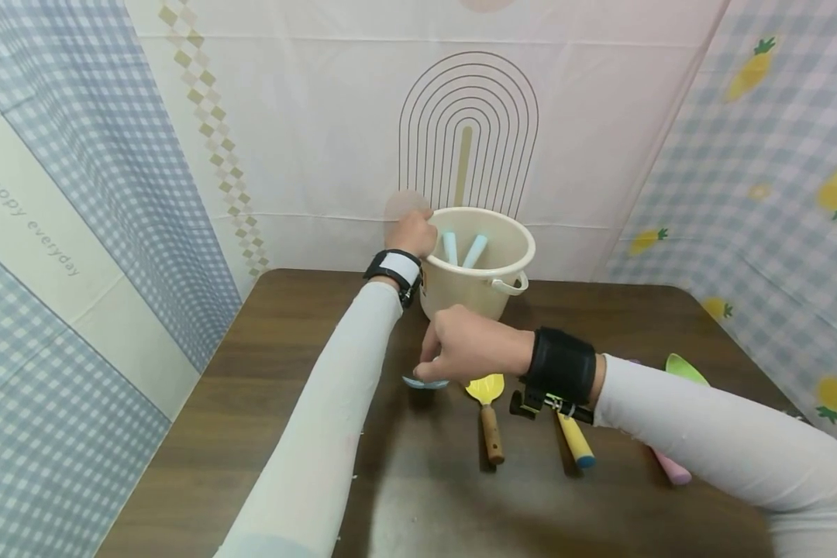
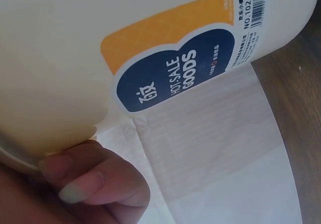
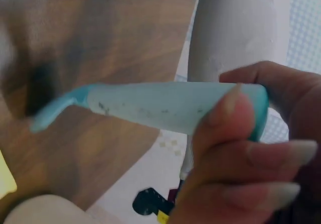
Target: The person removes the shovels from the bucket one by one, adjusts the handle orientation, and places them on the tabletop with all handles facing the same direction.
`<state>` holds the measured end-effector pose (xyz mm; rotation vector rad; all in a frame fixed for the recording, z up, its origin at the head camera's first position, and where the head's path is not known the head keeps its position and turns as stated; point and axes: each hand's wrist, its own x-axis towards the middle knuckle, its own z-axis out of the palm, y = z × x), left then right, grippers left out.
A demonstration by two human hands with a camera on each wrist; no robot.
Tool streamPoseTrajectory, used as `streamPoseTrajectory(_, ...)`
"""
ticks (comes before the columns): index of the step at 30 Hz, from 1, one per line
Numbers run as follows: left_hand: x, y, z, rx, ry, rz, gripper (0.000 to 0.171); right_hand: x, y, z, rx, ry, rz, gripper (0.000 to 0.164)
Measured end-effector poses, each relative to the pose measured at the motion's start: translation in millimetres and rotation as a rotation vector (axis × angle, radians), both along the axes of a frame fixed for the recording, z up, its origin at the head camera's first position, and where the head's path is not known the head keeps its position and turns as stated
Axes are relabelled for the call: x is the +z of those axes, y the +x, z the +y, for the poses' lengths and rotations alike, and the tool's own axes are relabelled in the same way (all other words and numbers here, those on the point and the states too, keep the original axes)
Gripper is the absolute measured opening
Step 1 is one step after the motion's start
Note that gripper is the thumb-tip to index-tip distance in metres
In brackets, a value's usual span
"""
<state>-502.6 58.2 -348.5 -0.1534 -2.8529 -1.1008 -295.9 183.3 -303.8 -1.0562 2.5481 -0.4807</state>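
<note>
My left hand (image 1: 413, 234) grips the rim of a cream plastic bucket (image 1: 460, 291) at its left side; in the left wrist view the curled fingers (image 2: 108, 181) lie against the bucket beside a blue and orange label (image 2: 175, 66). Two light-blue handles (image 1: 473, 252) stick up inside the bucket. In front of it, my right hand (image 1: 470, 341) is raised over the table. It pinches the end of a small hand tool (image 3: 145, 103) with a pale handle and teal end cap and neck. The tool's light-blue head (image 1: 425, 384) points down and is mostly hidden by the hand.
On the brown table (image 1: 279, 372) lie a yellow shovel (image 1: 488, 411) with a wooden handle, a yellow-handled tool (image 1: 575, 442) with a blue end, and a pink handle (image 1: 672, 469). A green scoop-like head (image 1: 685, 368) shows behind the right sleeve. Patterned cloth hangs behind and on both sides.
</note>
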Motion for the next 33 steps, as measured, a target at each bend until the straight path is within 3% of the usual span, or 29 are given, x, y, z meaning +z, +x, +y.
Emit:
streamPoseTrajectory(7, -1.6, -2.5, 1.8, 0.000, 0.006, -0.018, 0.055, -20.9, 9.0, -0.6, 0.009, 0.003, -0.025, 0.019)
streamPoseTrajectory(14, 2.6, -4.8, 2.7, -0.002, -0.035, -0.009, 0.055, -49.5, 20.2, -5.6, -0.057, -0.017, -0.048, 0.027)
streamPoseTrajectory(23, 7.8, 4.4, 0.3, -0.009, -0.003, -0.020, 0.055, -81.4, 31.3, -14.9, 0.009, -0.036, -0.020, 0.024)
streamPoseTrajectory(33, 1.4, -1.7, 0.1, 0.004, -0.004, -0.036, 0.057, -102.7, 36.6, -18.2, 0.013, 0.004, -0.111, 0.024)
